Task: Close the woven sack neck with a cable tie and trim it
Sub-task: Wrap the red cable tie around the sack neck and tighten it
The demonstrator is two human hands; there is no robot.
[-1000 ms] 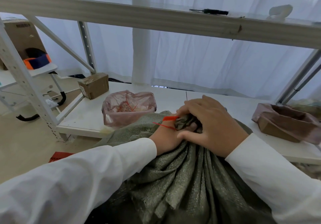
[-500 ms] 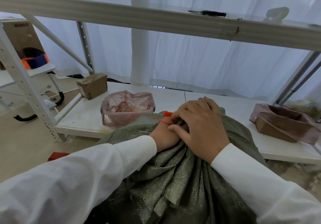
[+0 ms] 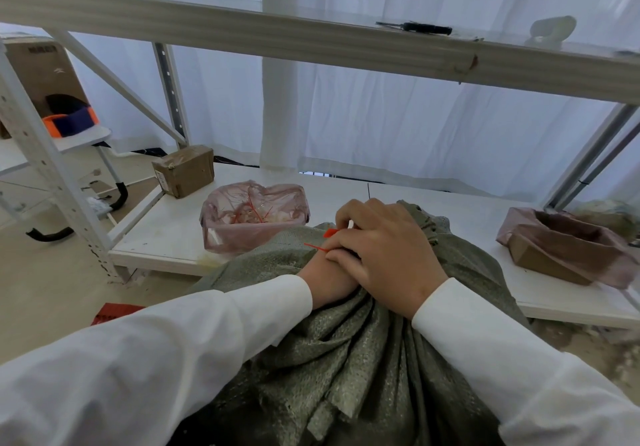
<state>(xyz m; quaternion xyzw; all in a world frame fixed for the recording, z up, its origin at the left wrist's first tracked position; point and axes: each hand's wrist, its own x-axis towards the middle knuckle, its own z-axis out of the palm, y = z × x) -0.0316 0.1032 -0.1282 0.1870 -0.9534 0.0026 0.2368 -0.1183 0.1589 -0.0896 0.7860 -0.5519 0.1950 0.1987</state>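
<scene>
A grey-green woven sack (image 3: 349,352) stands in front of me, its cloth gathered into folds that run up to the neck. My right hand (image 3: 388,255) lies curled over the gathered neck and grips it, hiding it. My left hand (image 3: 327,281) is mostly covered by the right one; only its wrist and the back of the hand show. A red cable tie (image 3: 327,238) sticks out to the left from between the fingers, its flat head and thin tail showing. Which fingers pinch it is hidden.
A low white shelf board (image 3: 166,234) carries a pink plastic bag (image 3: 252,217) with red ties, a small cardboard box (image 3: 183,175) and a bag-lined brown box (image 3: 568,248) at right. A dark-handled tool (image 3: 415,27) lies on the upper shelf beam (image 3: 311,47).
My right hand has slid further over the sack neck and over the left hand. The red tie's visible part has become shorter. The view has shifted slightly.
</scene>
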